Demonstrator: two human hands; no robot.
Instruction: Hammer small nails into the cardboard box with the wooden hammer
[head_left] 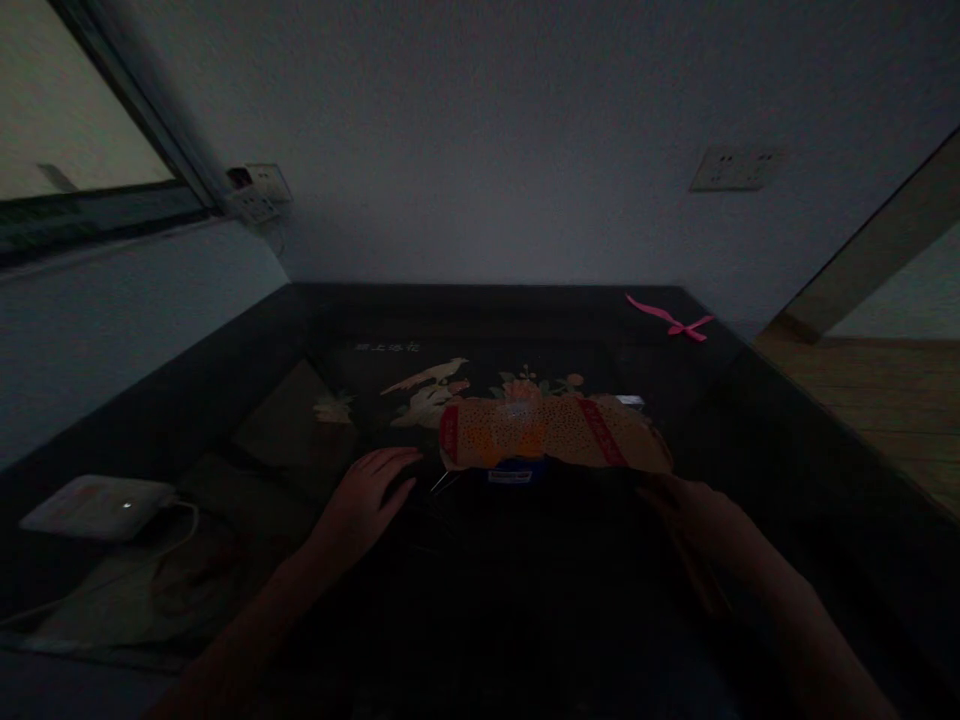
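Note:
A tan, dark-speckled package (562, 428) with red bands lies across the dark table in front of me. A blue label or small box (514, 471) shows under its near edge. My left hand (367, 497) rests open on the table just left of the package, thumb apart from the fingers. My right hand (694, 512) is closed at the package's right end. A long brown object (697, 572) slants down beneath it, seemingly in its grip; shadow hides what kind it is. Thin pale lines (444, 482), perhaps a strip of clear film, show between left hand and package.
A pink ribbon (675, 326) lies at the table's back right. On the left sits a pale flat device (105, 507) with a white cable (193, 515). The dark tabletop (465, 325) bears a bird-and-flower picture. A wall with sockets (737, 168) stands behind. The light is dim.

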